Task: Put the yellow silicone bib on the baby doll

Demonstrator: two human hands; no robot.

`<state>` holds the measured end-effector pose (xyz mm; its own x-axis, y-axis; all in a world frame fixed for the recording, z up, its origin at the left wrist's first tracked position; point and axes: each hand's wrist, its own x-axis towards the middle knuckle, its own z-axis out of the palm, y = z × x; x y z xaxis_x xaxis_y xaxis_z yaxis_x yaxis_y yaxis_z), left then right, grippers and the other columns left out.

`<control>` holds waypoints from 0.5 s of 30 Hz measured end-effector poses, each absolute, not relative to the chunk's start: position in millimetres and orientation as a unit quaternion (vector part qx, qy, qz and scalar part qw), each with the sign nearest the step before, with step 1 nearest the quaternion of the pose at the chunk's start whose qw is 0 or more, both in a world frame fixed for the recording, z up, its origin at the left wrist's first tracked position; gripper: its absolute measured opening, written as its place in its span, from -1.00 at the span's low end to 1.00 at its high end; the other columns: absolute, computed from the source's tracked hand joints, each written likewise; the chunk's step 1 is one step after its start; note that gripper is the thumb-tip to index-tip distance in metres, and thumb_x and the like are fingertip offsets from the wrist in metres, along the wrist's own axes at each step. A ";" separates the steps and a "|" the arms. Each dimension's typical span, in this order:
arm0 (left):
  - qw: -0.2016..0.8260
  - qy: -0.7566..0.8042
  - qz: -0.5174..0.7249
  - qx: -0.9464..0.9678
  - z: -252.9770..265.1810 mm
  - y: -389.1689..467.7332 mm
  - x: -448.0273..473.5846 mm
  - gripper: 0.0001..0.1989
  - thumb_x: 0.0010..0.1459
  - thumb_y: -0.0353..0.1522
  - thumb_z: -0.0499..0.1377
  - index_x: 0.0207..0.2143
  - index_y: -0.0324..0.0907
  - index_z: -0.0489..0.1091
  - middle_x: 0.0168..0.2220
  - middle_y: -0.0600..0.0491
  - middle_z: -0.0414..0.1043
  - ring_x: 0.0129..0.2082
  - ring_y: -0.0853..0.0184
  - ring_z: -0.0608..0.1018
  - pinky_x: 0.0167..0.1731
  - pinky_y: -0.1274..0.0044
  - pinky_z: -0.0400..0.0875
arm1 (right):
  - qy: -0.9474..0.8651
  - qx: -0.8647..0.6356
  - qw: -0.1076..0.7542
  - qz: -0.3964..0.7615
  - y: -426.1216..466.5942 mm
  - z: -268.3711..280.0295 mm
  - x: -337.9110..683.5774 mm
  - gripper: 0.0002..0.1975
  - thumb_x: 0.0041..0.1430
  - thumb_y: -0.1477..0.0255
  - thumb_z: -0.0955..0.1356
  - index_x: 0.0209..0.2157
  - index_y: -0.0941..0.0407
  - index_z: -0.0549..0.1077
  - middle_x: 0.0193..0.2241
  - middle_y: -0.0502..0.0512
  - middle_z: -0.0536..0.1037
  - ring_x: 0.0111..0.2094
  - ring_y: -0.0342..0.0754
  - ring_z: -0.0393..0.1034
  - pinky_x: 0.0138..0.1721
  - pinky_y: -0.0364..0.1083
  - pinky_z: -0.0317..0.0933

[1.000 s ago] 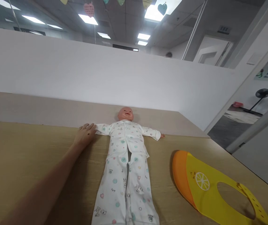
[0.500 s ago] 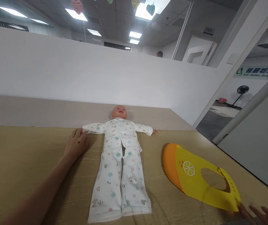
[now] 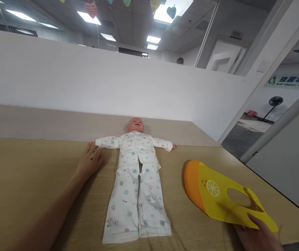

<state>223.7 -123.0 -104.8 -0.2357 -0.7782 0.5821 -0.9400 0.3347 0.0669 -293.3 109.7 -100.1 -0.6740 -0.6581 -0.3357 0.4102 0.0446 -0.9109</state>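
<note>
- Doll (image 3: 136, 164) lies face up along the middle of the bench (image 3: 29, 181), head toward the far edge against the white partition (image 3: 86, 90), feet toward the near edge, arms straight out to the sides.
- Dressed in loose white printed pyjamas; cloth looks soft and slack, likely to slide over the body if grabbed alone. Head looks like hard plastic. Probably light. Best hold, by my reading: under the torso or at the trunk, not by a sleeve.
- Bib (image 3: 222, 198), yellow with an orange scoop, lies flat toward the right edge of the bench, well apart from the doll. Looks like silicone: floppy, bendable, fairly grippy, light. Neck strap end near the front right corner is the natural place to lift it.
- Left hand (image 3: 89, 163): arm stretched long across the bench, palm down, fingers loosely together and laid flat, tips touching the doll's cuff and small hand. Nothing pinched.
- Right hand (image 3: 256, 235): only partly in view at the bottom right, near the front edge, fingers lying on the bib's near edge by the neck opening. Whether it grips or only rests there, cannot tell.
</note>
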 end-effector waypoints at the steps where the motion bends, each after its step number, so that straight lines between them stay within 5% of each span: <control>1: 0.278 -0.770 0.142 0.556 -104.8 -123.0 223.6 -0.62 0.11 -0.32 -0.06 -0.13 -0.34 0.39 -0.11 -0.27 0.38 -0.02 0.03 0.38 0.04 0.19 0.24 | 0.607 -0.120 0.380 -0.687 101.7 -96.4 -289.3 -0.59 -0.15 0.29 0.35 -0.16 -0.10 0.34 0.01 -0.01 0.42 0.20 0.05 0.09 0.23 0.00 0.07; 5: 0.329 -0.763 0.117 0.544 -99.0 -117.7 218.9 -0.65 0.14 -0.30 -0.07 -0.19 -0.28 0.40 -0.12 -0.23 0.40 -0.05 0.07 0.40 0.03 0.20 0.25 | 0.610 -0.169 0.386 -0.671 77.1 -76.4 -284.4 -0.73 -0.03 0.20 0.29 -0.24 -0.10 0.40 0.08 -0.03 0.36 0.21 0.05 0.06 0.14 -0.03 0.21; 9: 0.384 -0.732 0.060 0.560 -79.7 -102.2 200.7 -0.67 0.18 -0.26 -0.09 -0.37 -0.22 0.40 -0.36 -0.06 0.45 -0.29 0.23 0.46 -0.16 0.39 0.34 | 0.612 -0.183 0.403 -0.656 55.9 -27.7 -266.2 -0.60 -0.01 0.19 0.27 -0.09 -0.06 0.40 0.15 0.05 0.27 0.22 0.08 0.05 0.02 -0.06 0.33; 12: 0.432 -0.699 -0.013 0.569 -58.0 -88.8 174.0 -0.64 0.19 -0.22 -0.07 -0.54 -0.19 0.34 -0.57 0.05 0.34 -0.52 0.37 0.38 -0.39 0.51 0.30 | 0.621 -0.206 0.414 -0.633 44.7 17.9 -236.4 -0.48 -0.03 0.17 0.29 0.02 -0.06 0.34 0.13 0.09 0.31 0.12 0.14 0.23 -0.15 -0.06 0.43; 15: 0.494 -0.688 -0.100 0.521 -33.5 -77.4 140.6 -0.69 0.17 -0.23 -0.03 -0.46 -0.20 0.38 -0.49 0.06 0.39 -0.50 0.41 0.39 -0.44 0.56 0.28 | 0.593 -0.282 0.477 -0.584 39.5 57.4 -203.9 -0.38 -0.02 0.12 0.29 0.13 -0.16 0.22 0.02 0.12 0.43 -0.12 0.21 0.45 -0.33 0.07 0.45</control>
<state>140.6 -77.4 -33.5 0.0320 -0.8170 0.5757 -0.6188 0.4362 0.6533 -203.9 39.5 57.4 -0.3860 -0.8917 -0.2362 0.2225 0.1586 -0.9620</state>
